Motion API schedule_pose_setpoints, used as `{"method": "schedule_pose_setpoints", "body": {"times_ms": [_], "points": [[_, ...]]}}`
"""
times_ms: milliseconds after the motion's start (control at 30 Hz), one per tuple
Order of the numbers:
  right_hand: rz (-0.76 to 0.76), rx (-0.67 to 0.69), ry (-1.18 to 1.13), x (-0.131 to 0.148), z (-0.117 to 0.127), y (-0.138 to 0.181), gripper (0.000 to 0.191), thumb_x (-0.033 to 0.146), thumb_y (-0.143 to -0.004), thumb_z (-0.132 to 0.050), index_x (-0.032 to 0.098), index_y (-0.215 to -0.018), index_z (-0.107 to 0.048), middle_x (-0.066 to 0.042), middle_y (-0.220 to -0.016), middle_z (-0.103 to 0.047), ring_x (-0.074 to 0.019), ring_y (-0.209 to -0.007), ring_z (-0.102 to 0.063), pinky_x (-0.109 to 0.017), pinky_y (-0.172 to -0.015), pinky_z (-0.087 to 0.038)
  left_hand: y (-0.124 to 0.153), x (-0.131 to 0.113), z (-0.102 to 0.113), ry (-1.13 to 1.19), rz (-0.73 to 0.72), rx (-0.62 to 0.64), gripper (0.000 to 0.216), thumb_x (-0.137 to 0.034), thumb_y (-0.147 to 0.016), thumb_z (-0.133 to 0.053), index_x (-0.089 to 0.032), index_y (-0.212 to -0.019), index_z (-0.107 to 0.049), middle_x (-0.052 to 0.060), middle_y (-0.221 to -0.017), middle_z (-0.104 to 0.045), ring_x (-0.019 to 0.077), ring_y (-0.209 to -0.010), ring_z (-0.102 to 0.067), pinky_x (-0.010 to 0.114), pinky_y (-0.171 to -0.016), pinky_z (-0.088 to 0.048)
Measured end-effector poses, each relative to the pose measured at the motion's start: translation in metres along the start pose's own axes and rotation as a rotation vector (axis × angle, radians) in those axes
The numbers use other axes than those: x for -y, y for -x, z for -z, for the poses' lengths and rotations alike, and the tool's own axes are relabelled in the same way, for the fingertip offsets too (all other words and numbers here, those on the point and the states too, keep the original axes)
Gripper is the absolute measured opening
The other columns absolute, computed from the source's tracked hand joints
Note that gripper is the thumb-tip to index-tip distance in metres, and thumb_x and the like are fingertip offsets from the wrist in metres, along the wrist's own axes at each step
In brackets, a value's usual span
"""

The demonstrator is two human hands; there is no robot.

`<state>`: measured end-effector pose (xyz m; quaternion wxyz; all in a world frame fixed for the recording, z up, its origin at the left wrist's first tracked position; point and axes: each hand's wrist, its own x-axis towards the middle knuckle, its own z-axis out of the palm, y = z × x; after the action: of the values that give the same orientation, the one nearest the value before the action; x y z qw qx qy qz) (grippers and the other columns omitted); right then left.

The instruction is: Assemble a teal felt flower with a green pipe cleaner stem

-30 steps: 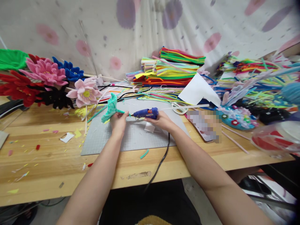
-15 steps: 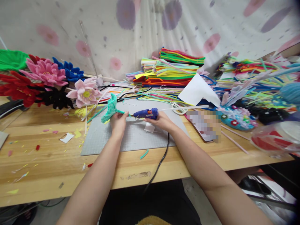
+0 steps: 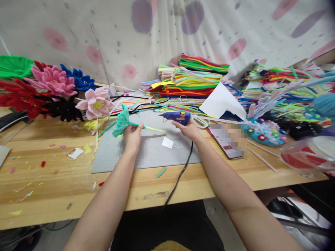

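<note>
My left hand (image 3: 133, 136) pinches a teal pipe-cleaner flower (image 3: 121, 122) by its base, the bloom facing left. A thin yellow stem (image 3: 155, 129) sticks out to the right of the fingers. In my right hand (image 3: 190, 129) is a blue hot glue gun (image 3: 176, 116), its nozzle pointing left, apart from the flower. A black cord (image 3: 180, 179) trails from the gun down over the table edge. Beneath both hands lies a grey cutting mat (image 3: 146, 158) with a small white paper square (image 3: 167, 142) on it.
Finished fuzzy flowers (image 3: 96, 104) stand at the left. Bundles of coloured pipe cleaners (image 3: 193, 78) are piled at the back. Right of the mat are scissors (image 3: 203, 122), a phone (image 3: 227, 143) and a plastic-wrapped tub (image 3: 309, 153). Scraps dot the wooden table (image 3: 57, 184).
My right hand has drawn the glue gun away to the right and slightly up from the flower's base. The yellow stem now shows clearly. My left hand has hardly moved.
</note>
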<state>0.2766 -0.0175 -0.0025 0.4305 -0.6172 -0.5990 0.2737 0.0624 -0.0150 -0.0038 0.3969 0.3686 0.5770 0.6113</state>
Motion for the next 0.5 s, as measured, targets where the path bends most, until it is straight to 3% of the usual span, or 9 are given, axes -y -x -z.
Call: {"method": "schedule_pose_setpoints", "body": {"times_ms": [100, 233, 400, 500], "points": [[-0.050, -0.139, 0.072, -0.021, 0.004, -0.013, 0.052, 0.059, -0.063, -0.060, 0.013, -0.088, -0.065, -0.010, -0.083, -0.067, -0.0230, -0.078, -0.061, -0.034, -0.071, -0.046, 0.000, 0.000, 0.000, 0.031, 0.000, 0.004, 0.014, -0.026, -0.060, -0.065, -0.015, -0.061, -0.056, -0.001, -0.056, -0.059, 0.0053, -0.040, -0.038, 0.021, -0.041, -0.030], [-0.033, -0.114, 0.308, -0.032, 0.005, -0.019, 0.057, 0.063, -0.064, -0.056, 0.014, -0.094, -0.063, -0.013, -0.088, -0.066, -0.0258, -0.085, -0.060, -0.037, -0.074, -0.044, 0.000, 0.002, 0.000, 0.027, -0.021, 0.015, 0.017, -0.029, -0.060, -0.065, -0.015, -0.062, -0.056, -0.001, -0.055, -0.059, 0.0045, -0.038, -0.036, 0.020, -0.039, -0.027], [-0.066, -0.103, 0.655, -0.008, 0.029, -0.003, 0.055, 0.059, -0.054, -0.067, 0.014, -0.085, -0.059, -0.015, -0.092, -0.062, -0.0287, -0.089, -0.056, -0.037, -0.072, -0.041, -0.002, 0.006, 0.002, 0.032, -0.060, 0.019, 0.020, -0.032, -0.060, -0.065, -0.014, -0.061, -0.056, -0.002, -0.053, -0.057, 0.0044, -0.039, -0.037, 0.019, -0.038, -0.027], [-0.137, 0.064, 0.767, 0.017, 0.040, 0.011, 0.042, 0.055, -0.054, -0.069, 0.018, -0.067, -0.054, -0.010, -0.072, -0.060, -0.0258, -0.074, -0.056, -0.034, -0.064, -0.039, -0.002, 0.008, 0.002, 0.050, -0.067, 0.019, 0.019, -0.032, -0.061, -0.065, -0.014, -0.061, -0.056, -0.002, -0.053, -0.056, 0.0042, -0.039, -0.036, 0.019, -0.038, -0.027]]}}
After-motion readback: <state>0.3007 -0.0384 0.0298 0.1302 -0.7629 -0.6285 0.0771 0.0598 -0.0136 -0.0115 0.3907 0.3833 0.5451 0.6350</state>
